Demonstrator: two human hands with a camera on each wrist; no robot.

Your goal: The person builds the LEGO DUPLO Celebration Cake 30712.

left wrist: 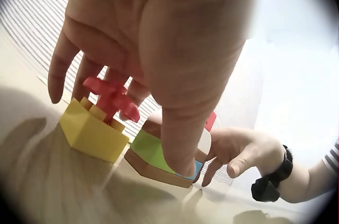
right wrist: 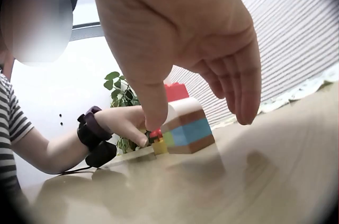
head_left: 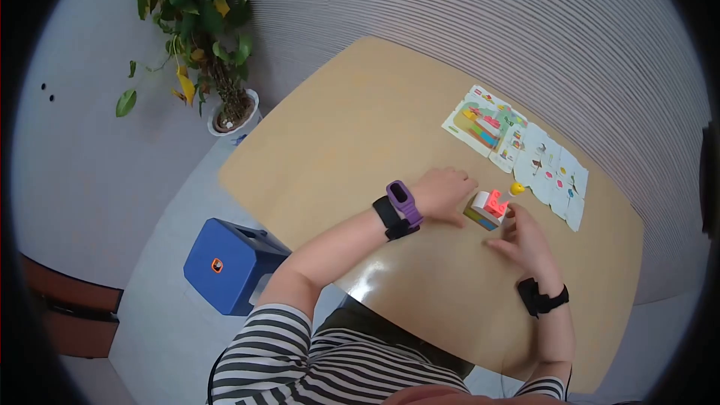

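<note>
A small block build (head_left: 481,214) stands on the table between both hands. It has brown, green and blue layers, a white curved piece (head_left: 480,200) and a red brick (head_left: 496,203) on top. My left hand (head_left: 442,191) hovers at its left with fingers spread and bent loosely down. In the left wrist view, a yellow brick (left wrist: 95,133) carrying a red flower-shaped piece (left wrist: 112,97) sits below those fingers, and the thumb overlaps the build. On the other side my right hand (head_left: 529,240) is relaxed, its fingertips close to the build and nothing in its grasp.
A yellow rounded piece (head_left: 517,188) stands just beyond the build. Farther back lies an unfolded instruction sheet (head_left: 517,146) near the ribbed wall. To the left are a blue stool (head_left: 225,262) on the floor and a potted plant (head_left: 234,111).
</note>
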